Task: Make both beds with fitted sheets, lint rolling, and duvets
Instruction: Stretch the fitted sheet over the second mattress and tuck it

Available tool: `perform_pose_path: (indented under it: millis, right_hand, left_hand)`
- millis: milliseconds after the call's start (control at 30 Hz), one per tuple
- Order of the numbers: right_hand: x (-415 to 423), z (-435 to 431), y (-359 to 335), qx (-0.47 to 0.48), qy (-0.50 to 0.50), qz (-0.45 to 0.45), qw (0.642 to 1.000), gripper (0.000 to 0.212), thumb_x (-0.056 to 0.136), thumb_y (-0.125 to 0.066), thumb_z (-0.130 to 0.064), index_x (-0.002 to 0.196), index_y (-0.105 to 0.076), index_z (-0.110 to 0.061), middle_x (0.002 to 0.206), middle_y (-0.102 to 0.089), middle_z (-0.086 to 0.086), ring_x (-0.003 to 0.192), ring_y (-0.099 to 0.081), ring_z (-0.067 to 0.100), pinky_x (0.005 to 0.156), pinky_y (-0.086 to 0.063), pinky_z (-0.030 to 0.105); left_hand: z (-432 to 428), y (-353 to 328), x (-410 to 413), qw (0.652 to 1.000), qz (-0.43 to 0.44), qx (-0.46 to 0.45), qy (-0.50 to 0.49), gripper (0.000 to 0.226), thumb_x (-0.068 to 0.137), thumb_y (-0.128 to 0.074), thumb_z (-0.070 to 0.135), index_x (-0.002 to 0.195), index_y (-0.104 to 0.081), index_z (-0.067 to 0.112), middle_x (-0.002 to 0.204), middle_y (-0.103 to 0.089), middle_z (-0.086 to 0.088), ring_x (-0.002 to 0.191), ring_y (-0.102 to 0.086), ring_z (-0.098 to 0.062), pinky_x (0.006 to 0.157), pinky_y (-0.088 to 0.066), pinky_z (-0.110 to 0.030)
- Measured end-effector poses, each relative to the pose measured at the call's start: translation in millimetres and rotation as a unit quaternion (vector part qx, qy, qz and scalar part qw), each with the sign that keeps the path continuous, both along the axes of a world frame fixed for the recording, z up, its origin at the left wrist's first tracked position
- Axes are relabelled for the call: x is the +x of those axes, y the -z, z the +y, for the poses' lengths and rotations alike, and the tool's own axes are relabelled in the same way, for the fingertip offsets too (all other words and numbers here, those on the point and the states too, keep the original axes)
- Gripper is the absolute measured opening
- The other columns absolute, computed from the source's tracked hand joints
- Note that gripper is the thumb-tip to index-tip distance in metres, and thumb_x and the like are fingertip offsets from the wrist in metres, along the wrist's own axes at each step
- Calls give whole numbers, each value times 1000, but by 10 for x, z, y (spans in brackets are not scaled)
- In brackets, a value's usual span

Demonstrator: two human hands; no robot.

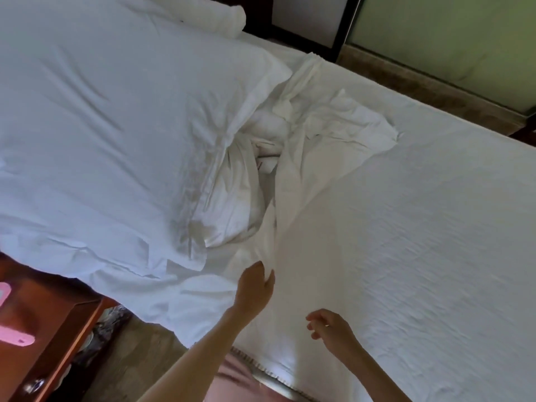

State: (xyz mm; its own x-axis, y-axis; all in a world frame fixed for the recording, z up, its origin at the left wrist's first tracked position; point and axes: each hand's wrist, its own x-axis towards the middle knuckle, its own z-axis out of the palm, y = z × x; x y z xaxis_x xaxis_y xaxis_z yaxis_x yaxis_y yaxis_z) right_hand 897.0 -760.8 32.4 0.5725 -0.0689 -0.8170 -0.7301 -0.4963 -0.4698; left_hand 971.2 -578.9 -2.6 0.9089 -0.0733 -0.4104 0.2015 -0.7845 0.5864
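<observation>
We are looking down on one bed from its near side. The sheet (333, 126) lies bunched in a crumpled heap in the middle of the mattress (435, 227). A smoother strip of it runs from the heap toward the near edge. To the right, the mattress shows only its textured cover, so we judge that the sheet has not yet been spread or tucked on this bed.

A large pillow (116, 126) fills the left part of the bed and overlaps the edge of the bunched sheet. A rolled white bundle (223, 18) rests at the far left behind it. We think the pillow will have to be lifted clear before the sheet can be pulled flat.

The left hand (255, 288) reaches to the near strip of the sheet, fingers fairly straight and thumb set apart, probably to take up the edge. We cannot tell whether any cloth is caught between them. The right hand (330, 329) hovers just above the near edge of the mattress, fingers loosely curled and holding nothing, placed as if ready to take a second grip.

At the near left stands a wooden nightstand (58, 329) with a pink object (14, 338) on it.
</observation>
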Motion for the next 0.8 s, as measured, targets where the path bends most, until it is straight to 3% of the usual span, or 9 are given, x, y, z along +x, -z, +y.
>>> perform_pose_path:
  millis: [67, 133, 233, 333, 400, 467, 567, 700, 800]
  right_hand:
    - [176, 113, -129, 26, 29, -25, 999, 13, 96, -50, -20, 99, -62, -18, 93, -68, 3, 69, -62, 8, 53, -40, 8]
    - [332, 212, -273, 48, 57, -42, 996, 20, 96, -51, -36, 104, -58, -19, 98, -68, 3, 75, -65, 10, 59, -43, 14]
    - [462, 310, -466, 32, 63, -45, 996, 59, 83, -63, -54, 123, -45, -15, 116, -61, 3, 99, -63, 21, 75, -48, 27]
    - [389, 284, -537, -76, -35, -67, 994, 88, 75, -75, -42, 141, -23, -14, 131, -45, 9, 117, -52, 28, 85, -45, 33]
    - [271, 194, -534, -205, -179, -84, 959, 77, 81, -67, -28, 140, -20, -16, 131, -37, 11, 118, -47, 28, 88, -46, 35]
    - [146, 31, -511, -308, -278, -111, 903, 59, 86, -59, -22, 135, -29, -12, 129, -35, 12, 117, -45, 25, 89, -48, 34]
    - [-45, -333, -496, -374, -295, -131, 869, 43, 91, -55, -25, 128, -39, -10, 128, -41, 11, 115, -48, 22, 88, -47, 31]
    - [-280, -918, -519, -357, -199, -80, 909, 28, 96, -43, -14, 121, -55, -9, 123, -57, 8, 112, -56, 23, 85, -46, 29]
    - [-477, -1271, -415, -287, -82, -48, 953, 29, 95, -43, -11, 118, -57, 0, 119, -61, 16, 108, -60, 30, 85, -51, 34]
  left_hand:
    - [-114, -266, -221, 998, 15, 8, 63, 31, 98, -43, 29, 75, -47, 10, 70, -48, -1, 74, -51, -21, 67, -36, -23]
    - [-243, -538, -446, 995, 23, 1, 97, 28, 98, -42, 27, 76, -49, 11, 72, -51, -2, 73, -49, -18, 65, -33, -19]
    - [-409, -846, -777, 991, 48, -11, 121, 24, 95, -43, 22, 83, -57, 8, 92, -67, -12, 73, -54, -20, 59, -34, -14]
    - [-580, -1024, -1082, 990, 61, 3, 129, 22, 95, -42, 25, 83, -53, 10, 99, -66, -16, 82, -58, -27, 67, -40, -20]
    - [-768, -1106, -1305, 987, 78, 7, 143, 30, 95, -41, 27, 95, -59, 2, 104, -64, -18, 97, -59, -31, 82, -43, -32]
    - [-991, -1165, -1548, 980, 99, 7, 172, 35, 96, -42, 27, 106, -59, -1, 109, -61, -20, 104, -57, -33, 89, -42, -36]
    - [-1322, -1252, -1909, 967, 134, 15, 217, 35, 98, -43, 27, 110, -58, -2, 113, -59, -22, 108, -56, -34, 87, -41, -34]
    - [-1535, -1163, -2349, 952, 207, 24, 223, 38, 103, -33, 21, 129, -52, 1, 134, -47, -24, 128, -44, -34, 107, -33, -36]
    - [-1458, -1014, -2631, 963, 209, 24, 168, 42, 100, -42, 29, 139, -47, 13, 140, -45, -16, 133, -41, -30, 112, -29, -35]
